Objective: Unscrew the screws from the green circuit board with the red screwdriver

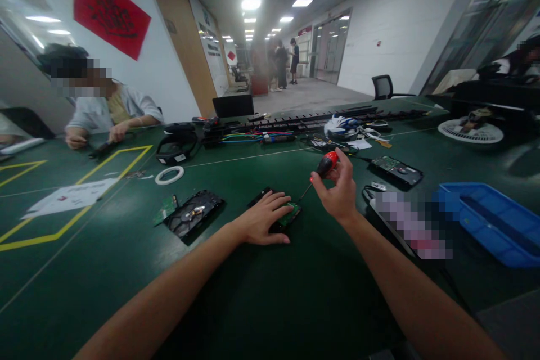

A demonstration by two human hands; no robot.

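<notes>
My right hand (341,191) grips a screwdriver (326,163) by its red and black handle, with the shaft slanting down to the left. Its tip meets or hovers just over the green circuit board of a hard drive (292,216); I cannot tell which. Across that drive lies my left hand (270,218), fingers spread and flat, covering much of it. To the left sits an opened hard drive (194,215) with its inside showing, and a loose green circuit board (167,209) beside it. Another hard drive (396,171) lies farther right, board side up.
A blue plastic tray (485,219) stands at the right. Farther back are a white tape roll (169,175), a black headset (177,143), coloured wires (248,136) and a white round grille (470,132). Papers (70,198) lie left, near a seated person (113,107).
</notes>
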